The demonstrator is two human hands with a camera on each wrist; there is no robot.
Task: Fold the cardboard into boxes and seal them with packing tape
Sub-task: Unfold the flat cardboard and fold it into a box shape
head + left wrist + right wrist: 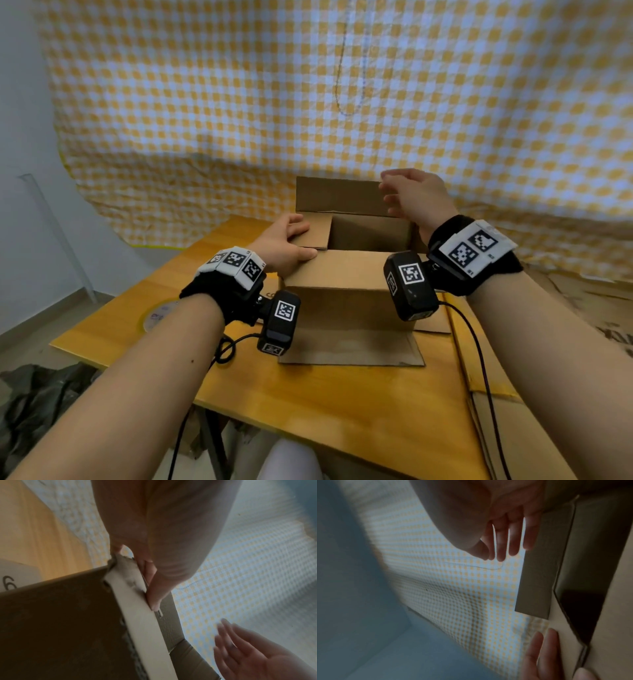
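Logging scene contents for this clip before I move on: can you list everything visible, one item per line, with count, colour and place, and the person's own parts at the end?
cardboard box: one, brown, upright mid-table, top open, far flap standing, near flap hanging down the front
table: one, yellow-orange wood, under the box
flat cardboard sheets: several, brown, right of the table
tape roll: one, pale, on the table's left part, partly hidden by the left arm
checked cloth: one, yellow and white, hanging behind the table
dark crumpled material: one, grey-black, floor at lower left
left hand: pressing the box's left flap down
right hand: open, at the far flap's right end, holding nothing
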